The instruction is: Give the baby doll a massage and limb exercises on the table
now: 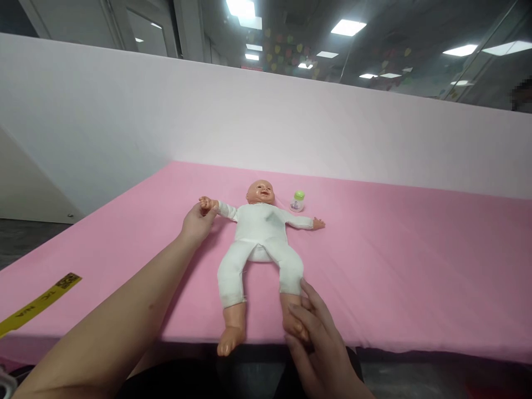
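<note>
A baby doll (261,227) with a white cloth body lies on its back on a pink-covered table (399,266), head at the far side and feet at the near edge. My left hand (198,224) is closed around the doll's hand on the left, its arm stretched outward. On the near right, my right hand (318,332) wraps round the doll's foot and ankle on that side. The doll's other foot (231,338) pokes slightly past the table edge. Beside the doll's head stands a small clear bottle with a green cap (298,201).
A white wall (332,133) runs along the table's back, with glass above it. A yellow printed strip (39,303) lies at the left. The table's front edge (399,348) is just below the doll's feet.
</note>
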`<action>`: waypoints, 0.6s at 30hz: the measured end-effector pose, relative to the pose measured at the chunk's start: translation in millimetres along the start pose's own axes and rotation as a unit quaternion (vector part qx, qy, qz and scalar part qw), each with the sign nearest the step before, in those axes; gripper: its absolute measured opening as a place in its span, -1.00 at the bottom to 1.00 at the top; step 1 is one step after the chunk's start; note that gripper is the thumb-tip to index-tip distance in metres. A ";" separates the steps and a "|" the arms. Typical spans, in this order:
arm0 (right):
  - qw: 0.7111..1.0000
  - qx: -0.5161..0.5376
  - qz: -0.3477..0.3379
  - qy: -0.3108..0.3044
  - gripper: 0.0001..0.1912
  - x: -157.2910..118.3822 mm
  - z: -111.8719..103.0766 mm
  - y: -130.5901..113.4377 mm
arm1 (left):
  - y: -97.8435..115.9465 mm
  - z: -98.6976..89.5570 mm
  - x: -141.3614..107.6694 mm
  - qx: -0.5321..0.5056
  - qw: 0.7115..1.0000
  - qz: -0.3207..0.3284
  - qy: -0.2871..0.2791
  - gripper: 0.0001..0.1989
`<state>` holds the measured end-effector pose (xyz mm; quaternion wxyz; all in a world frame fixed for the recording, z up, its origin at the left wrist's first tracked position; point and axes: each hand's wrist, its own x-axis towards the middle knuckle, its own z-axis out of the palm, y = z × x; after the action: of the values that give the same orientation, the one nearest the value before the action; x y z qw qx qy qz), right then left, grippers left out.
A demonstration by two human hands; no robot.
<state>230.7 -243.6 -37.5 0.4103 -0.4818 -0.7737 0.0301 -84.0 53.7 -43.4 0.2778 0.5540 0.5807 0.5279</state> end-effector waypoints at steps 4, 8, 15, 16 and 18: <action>0.999 -0.009 -0.008 0.045 -0.65 19.5 -0.9 -0.3 | 12.4 6.1 -10.0 0.063 0.996 0.061 -0.013 -0.71; 0.997 -0.010 -0.036 0.074 -0.57 51.8 -4.5 6.9 | 33.9 17.0 -21.5 0.128 0.980 0.149 -0.040 -0.67; 1.000 0.010 -0.006 -0.002 -0.55 126.7 -10.7 21.8 | 67.9 53.9 -22.3 0.325 0.887 0.309 -0.106 -0.63; 1.000 0.009 0.009 -0.009 -0.56 135.7 -8.9 24.7 | 68.5 59.1 -21.7 0.345 0.875 0.320 -0.116 -0.62; 0.999 0.010 0.045 -0.021 -0.53 149.8 -2.1 31.7 | 66.3 67.3 -21.3 0.368 0.856 0.336 -0.138 -0.59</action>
<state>225.1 -112.0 40.7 0.3972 -0.5108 -0.7595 0.0663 5.2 43.0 -7.3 -0.0632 0.8443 0.4669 0.2552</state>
